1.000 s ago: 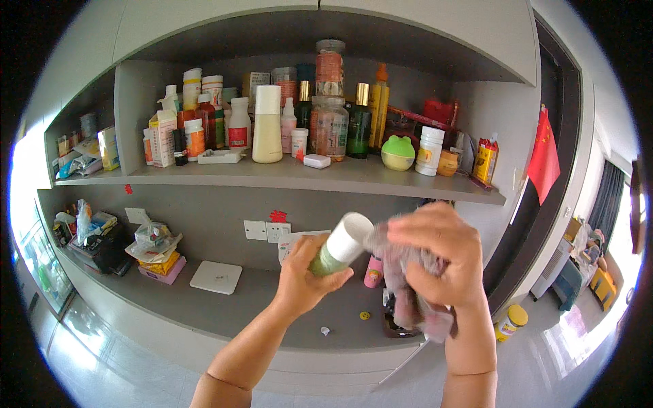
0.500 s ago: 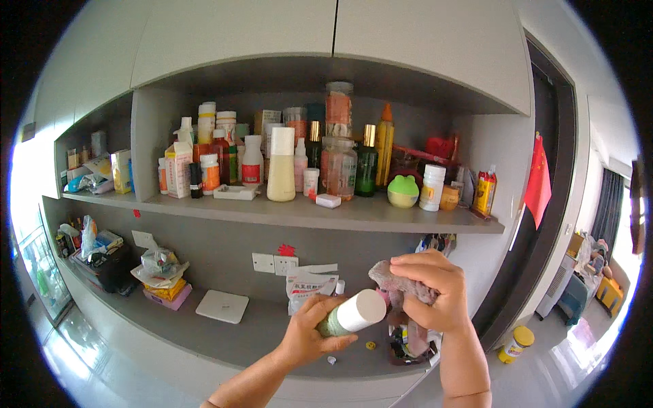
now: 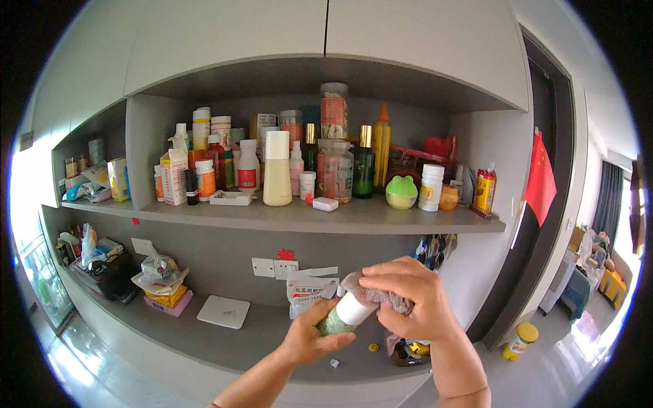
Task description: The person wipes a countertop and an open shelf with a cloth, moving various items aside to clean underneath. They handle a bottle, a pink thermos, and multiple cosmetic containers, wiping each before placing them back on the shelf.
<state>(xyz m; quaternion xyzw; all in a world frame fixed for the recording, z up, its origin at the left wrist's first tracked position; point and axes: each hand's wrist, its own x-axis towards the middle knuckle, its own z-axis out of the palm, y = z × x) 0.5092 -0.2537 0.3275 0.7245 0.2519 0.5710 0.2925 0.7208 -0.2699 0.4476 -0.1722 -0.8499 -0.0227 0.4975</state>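
My left hand point(image 3: 306, 335) is closed around a green bottle point(image 3: 335, 322) with a white cap point(image 3: 355, 309), held tilted over the lower counter with the cap up to the right. In my right hand point(image 3: 413, 296) is a greyish cloth point(image 3: 373, 295), bunched under the fingers and pressed against the end of the white cap. The cloth hides the top of the cap, and a loose end of it hangs below my right palm. Behind the bottle a white and red plastic pouch point(image 3: 307, 291) leans against the back panel.
Above my hands, the shelf point(image 3: 381, 221) holds several bottles and jars, among them a pale yellow lotion bottle point(image 3: 277, 178) and a green frog-shaped container point(image 3: 402, 191). On the counter lie a flat white device point(image 3: 224, 311) and a small yellow piece point(image 3: 373, 347). A yellow-lidded tub point(image 3: 521, 341) stands on the floor.
My right hand has moved left with the cloth, bringing it from beside the bottle onto its white cap. My left hand keeps its hold on the bottle.
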